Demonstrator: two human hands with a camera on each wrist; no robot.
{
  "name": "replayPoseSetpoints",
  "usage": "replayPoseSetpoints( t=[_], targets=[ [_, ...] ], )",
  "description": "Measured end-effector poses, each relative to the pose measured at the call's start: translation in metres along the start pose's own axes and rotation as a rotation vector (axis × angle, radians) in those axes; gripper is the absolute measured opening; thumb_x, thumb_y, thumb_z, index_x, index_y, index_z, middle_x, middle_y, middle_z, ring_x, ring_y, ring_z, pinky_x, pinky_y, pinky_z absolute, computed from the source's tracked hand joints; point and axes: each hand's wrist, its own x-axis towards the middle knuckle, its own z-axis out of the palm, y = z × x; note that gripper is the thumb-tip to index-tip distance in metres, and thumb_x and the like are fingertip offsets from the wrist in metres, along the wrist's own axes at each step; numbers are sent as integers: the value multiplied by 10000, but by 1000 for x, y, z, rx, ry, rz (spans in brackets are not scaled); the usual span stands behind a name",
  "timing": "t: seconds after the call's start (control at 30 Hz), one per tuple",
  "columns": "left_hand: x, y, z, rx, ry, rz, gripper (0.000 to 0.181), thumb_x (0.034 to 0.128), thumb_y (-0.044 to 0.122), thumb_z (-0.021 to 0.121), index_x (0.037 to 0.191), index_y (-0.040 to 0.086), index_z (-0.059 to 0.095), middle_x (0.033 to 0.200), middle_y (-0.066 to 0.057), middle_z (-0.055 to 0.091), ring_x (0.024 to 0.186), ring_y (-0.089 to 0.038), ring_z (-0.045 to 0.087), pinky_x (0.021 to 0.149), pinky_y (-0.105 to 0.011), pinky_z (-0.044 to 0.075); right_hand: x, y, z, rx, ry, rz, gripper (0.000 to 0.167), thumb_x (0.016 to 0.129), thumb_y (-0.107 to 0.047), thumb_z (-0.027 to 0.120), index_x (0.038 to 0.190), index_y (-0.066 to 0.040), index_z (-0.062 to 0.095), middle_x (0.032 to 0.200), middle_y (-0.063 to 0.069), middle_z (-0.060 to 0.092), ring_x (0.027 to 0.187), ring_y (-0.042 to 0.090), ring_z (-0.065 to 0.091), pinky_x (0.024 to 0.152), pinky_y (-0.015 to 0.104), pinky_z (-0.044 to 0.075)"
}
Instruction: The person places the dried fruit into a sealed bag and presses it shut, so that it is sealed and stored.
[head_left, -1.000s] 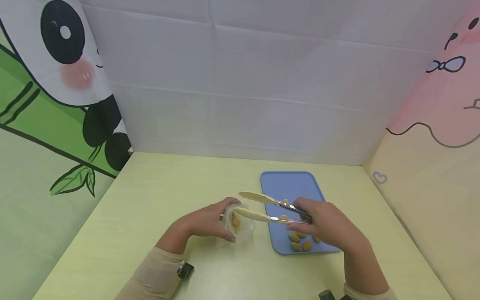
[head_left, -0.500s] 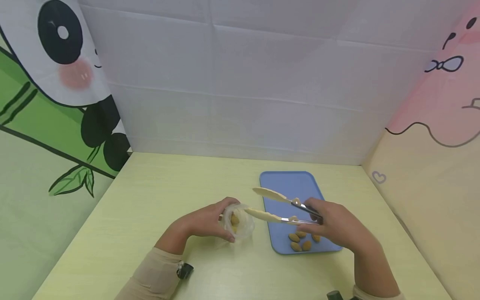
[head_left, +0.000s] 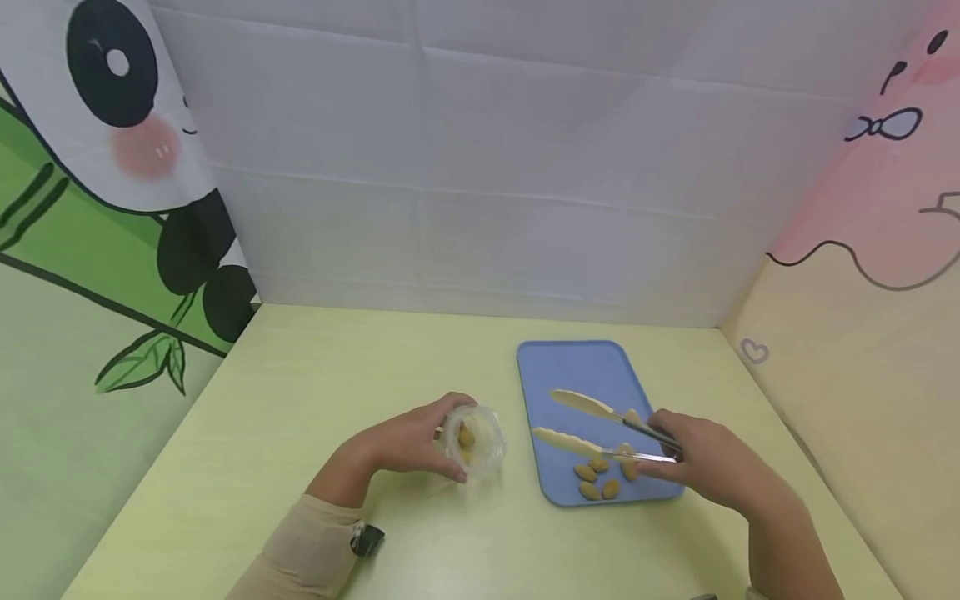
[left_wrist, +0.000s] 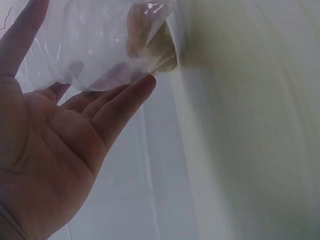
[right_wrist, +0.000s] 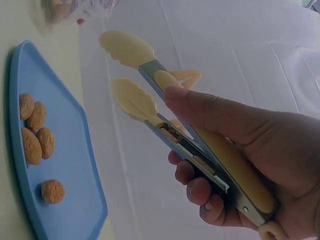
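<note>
Fingers and thumb of the left hand curl round a clear plastic cup with brown nuts at its bottom; the left wrist view shows the hand against the cup's wall. In the right hand are cream-tipped tongs, spread apart with nothing between the tips, above the blue tray. Several nuts lie at the tray's near end. The right wrist view shows the thumb and fingers of the hand round the tongs' handles.
The pale yellow table runs back to a white sheet. A panda-printed cloth stands at the left and a pink and cream one at the right. The tray stands right of the cup.
The right hand and the tongs have moved right, from over the cup's mouth to above the tray. The left hand keeps its hold on the cup in nearly the same place.
</note>
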Motion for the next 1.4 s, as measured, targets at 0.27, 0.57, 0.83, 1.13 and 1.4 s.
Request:
replayPoseSetpoints(
  t=[0.27, 0.57, 0.83, 1.13, 1.4],
  targets=[
    [0, 1, -1, -6, 2, -4, 925, 668, 472, 879, 1408, 341, 340, 1321, -65, 530, 1108, -174, 526, 945, -421, 445, -13, 18, 1, -9, -39, 70, 401, 792, -572, 724, 880, -241, 516, 639, -115, 419, 566, 15, 365, 536, 231, 326],
    [1, -1, -2, -5, 7, -5, 921, 678, 441, 881, 1413, 327, 338, 1299, -56, 534, 1087, -171, 529, 924, -408, 450, -26, 34, 1, -34, -70, 98, 385, 808, -550, 717, 870, -223, 524, 644, -114, 422, 569, 21, 361, 523, 236, 320],
    [1, -1, -1, -4, 5, -17, 921, 678, 418, 886, 1414, 315, 342, 1300, -56, 539, 1084, -171, 527, 925, -405, 447, -33, 42, 0, -46, -109, 100, 395, 795, -500, 748, 826, -228, 462, 637, -117, 346, 566, 19, 315, 519, 232, 282],
    [1, -2, 1, -18, -2, -15, 925, 681, 403, 887, 1419, 299, 340, 1304, -61, 537, 1083, -176, 528, 921, -404, 448, -32, 43, 0, -46, -141, 100, 376, 796, -425, 765, 770, -245, 435, 621, -136, 363, 551, 16, 317, 511, 229, 283],
    [3, -3, 1, -14, -6, -11, 947, 667, 458, 883, 1425, 315, 334, 1314, -53, 528, 1093, -170, 524, 925, -400, 449, -32, 39, -1, -59, -151, 101, 351, 797, -416, 761, 760, -253, 453, 616, -145, 382, 550, 16, 325, 515, 229, 287]
  ],
)
